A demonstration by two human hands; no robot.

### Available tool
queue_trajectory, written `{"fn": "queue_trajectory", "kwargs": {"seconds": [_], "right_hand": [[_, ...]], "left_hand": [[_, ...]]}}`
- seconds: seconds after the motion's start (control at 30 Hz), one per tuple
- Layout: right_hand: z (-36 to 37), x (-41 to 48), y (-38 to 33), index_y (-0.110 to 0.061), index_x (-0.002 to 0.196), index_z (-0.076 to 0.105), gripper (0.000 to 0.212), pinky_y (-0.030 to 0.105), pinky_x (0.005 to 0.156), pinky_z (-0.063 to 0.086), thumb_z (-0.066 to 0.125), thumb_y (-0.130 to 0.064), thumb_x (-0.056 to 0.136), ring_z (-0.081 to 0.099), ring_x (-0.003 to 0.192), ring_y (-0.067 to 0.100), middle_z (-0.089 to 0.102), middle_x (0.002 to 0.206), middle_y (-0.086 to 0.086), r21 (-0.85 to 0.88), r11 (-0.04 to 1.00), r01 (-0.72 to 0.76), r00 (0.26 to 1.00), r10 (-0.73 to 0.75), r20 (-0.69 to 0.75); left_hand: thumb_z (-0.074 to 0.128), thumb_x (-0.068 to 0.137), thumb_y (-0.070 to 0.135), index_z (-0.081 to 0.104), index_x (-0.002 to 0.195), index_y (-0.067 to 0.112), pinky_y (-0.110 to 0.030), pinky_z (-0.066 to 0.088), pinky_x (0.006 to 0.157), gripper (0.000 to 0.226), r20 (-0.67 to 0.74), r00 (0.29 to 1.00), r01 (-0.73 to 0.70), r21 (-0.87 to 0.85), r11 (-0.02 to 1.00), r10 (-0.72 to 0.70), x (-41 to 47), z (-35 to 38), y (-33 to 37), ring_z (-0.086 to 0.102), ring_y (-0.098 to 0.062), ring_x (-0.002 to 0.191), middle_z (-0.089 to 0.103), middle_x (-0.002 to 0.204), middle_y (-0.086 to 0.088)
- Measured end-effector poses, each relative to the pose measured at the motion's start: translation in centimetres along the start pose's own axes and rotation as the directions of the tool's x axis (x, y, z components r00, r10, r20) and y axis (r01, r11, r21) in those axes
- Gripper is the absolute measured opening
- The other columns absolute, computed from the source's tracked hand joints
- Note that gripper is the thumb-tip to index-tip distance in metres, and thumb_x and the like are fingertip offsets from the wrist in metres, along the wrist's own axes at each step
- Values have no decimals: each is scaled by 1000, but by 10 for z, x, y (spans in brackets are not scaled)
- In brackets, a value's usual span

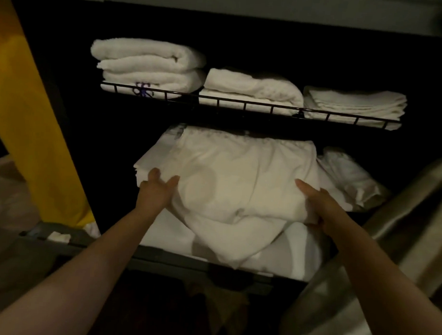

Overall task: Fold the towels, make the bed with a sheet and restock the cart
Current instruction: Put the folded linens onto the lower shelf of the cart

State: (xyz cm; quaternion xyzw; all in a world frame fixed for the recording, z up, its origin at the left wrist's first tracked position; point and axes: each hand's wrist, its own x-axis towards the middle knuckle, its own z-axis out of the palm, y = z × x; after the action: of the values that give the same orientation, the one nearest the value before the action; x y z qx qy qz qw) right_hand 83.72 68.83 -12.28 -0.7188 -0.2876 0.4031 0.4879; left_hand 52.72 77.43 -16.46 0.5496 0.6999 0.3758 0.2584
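A big folded white sheet (237,183) lies on the lower shelf of the dark cart, on top of other white linen (294,255). My left hand (156,191) lies against its left edge with straight fingers pointing into the shelf. My right hand (318,208) holds the sheet's right front corner, thumb side on top and fingers curled under the cloth. On the wire upper shelf (242,103) sit thick folded towels (148,67) at the left, a folded towel (252,87) in the middle and a flat stack of thin cloths (355,103) at the right.
A yellow bag (31,120) hangs at the cart's left side. A crumpled white cloth (352,182) lies at the right of the lower shelf. A shiny grey fabric (376,273) slopes down at the lower right. The cart's grey front rim (161,255) runs below the linen.
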Motion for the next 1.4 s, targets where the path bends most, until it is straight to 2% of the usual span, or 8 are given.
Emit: {"fn": "queue_trajectory", "kwargs": {"seconds": [0.17, 0.23, 0.3, 0.4, 0.63, 1.0, 1.17, 1.4], "right_hand": [[1, -21, -24, -11, 121, 53, 33, 17, 38, 47, 59, -26, 92, 58, 73, 16, 60, 92, 4, 303, 953, -15, 990, -30, 141], [5, -33, -29, -13, 115, 50, 23, 17, 36, 47, 56, -22, 94, 55, 72, 17, 58, 85, 4, 371, 928, -33, 987, -27, 157], [9, -40, -26, -11, 118, 51, 28, 19, 39, 49, 58, -22, 93, 57, 74, 18, 59, 91, 6, 404, 914, -30, 988, -35, 152], [10, -49, -14, -7, 120, 52, 30, 21, 46, 54, 57, -21, 93, 60, 80, 19, 62, 95, 7, 458, 889, 7, 985, -86, 152], [-16, -70, 1, -10, 109, 56, 22, 22, 43, 53, 59, -22, 90, 61, 80, 20, 64, 94, 7, 450, 892, 44, 989, -103, 107], [-59, -81, 4, -12, 111, 51, 26, 37, 57, 51, 60, -19, 88, 59, 82, 26, 62, 92, 11, 260, 966, 12, 986, -55, 158], [-65, -65, 10, -17, 123, 58, 121, 40, 64, 58, 93, -49, 12, 64, 100, 34, 69, 109, 14, 246, 969, -6, 972, -52, 228], [-57, -52, -5, -12, 133, 51, 96, 41, 82, 45, 85, -51, 53, 59, 99, 32, 65, 109, 13, 243, 970, 22, 975, -75, 210]], "left_hand": [[58, 92, 30, 41, 125, 7, -38, 45, 87, 44, -92, 993, 33, -378, 925, -73, -75, -4, 1, 53, -37, 110, 50, 125, -18], [52, 94, 38, 48, 112, 9, -33, 48, 68, 34, 222, 967, 220, -480, 849, -125, -111, 6, 15, 60, -26, 84, 59, 103, -12], [45, 90, 54, 51, 109, 14, -34, 54, 61, 45, 624, 770, 531, -517, 671, -129, -132, 17, 34, 62, -21, 81, 61, 101, -10], [50, 80, 67, 43, 128, 23, -50, 57, 68, 66, 796, 604, 774, -598, 208, 43, -134, 28, 52, 58, -30, 106, 50, 129, -19], [62, 78, 53, 47, 135, 12, -61, 41, 96, 72, 575, 780, 626, -718, -305, 248, -100, 17, 44, 49, -40, 122, 55, 131, -19], [80, 53, 50, 79, 86, 13, -46, 58, 66, 50, 607, 757, 570, -794, 211, 241, -60, -42, 3, 71, -28, 85, 72, 101, -12], [47, 95, 13, 61, 116, 12, -31, 56, 49, 25, 693, 721, 587, -595, 549, -19, -42, -48, 17, 67, -23, 68, 70, 78, -10], [44, 93, 18, 68, 93, 9, -30, 57, 55, 25, 711, 700, 555, -598, 579, 63, -37, -47, 10, 70, -21, 67, 71, 79, -8]]}}
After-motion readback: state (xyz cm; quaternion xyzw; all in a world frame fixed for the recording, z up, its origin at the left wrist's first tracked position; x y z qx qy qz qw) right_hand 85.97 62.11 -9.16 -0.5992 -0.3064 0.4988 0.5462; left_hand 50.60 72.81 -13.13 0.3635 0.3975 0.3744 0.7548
